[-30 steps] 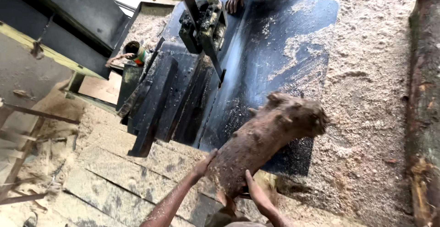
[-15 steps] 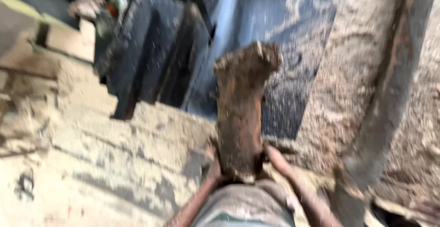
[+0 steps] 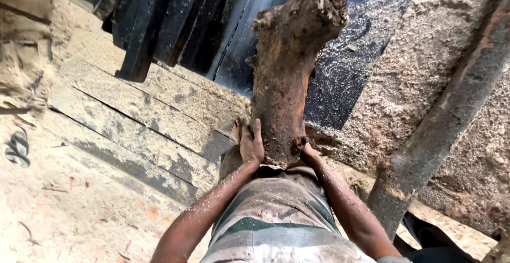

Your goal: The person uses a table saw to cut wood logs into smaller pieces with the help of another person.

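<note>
I hold a short, thick, reddish-brown log (image 3: 287, 72) upright against my chest. It has rough bark dusted with sawdust and a ragged top end. My left hand (image 3: 251, 145) grips its lower left side, fingers pressed flat on the bark. On the other side, my right hand (image 3: 308, 151) clasps the bottom right, mostly hidden behind the wood. The log's base rests near my striped, dust-covered shirt (image 3: 276, 220). Beyond its top lies the dark metal saw table (image 3: 361, 50).
Worn wooden planks (image 3: 133, 114) covered in sawdust run along the left. Dark metal machine parts (image 3: 159, 24) stand at the upper left. A long, thin log (image 3: 451, 109) lies diagonally at the right on a sawdust heap (image 3: 425, 45).
I have swung the log from a slant to the right up to nearly vertical in front of me. The view dropped lower and closer, so the saw table's far end has left the frame.
</note>
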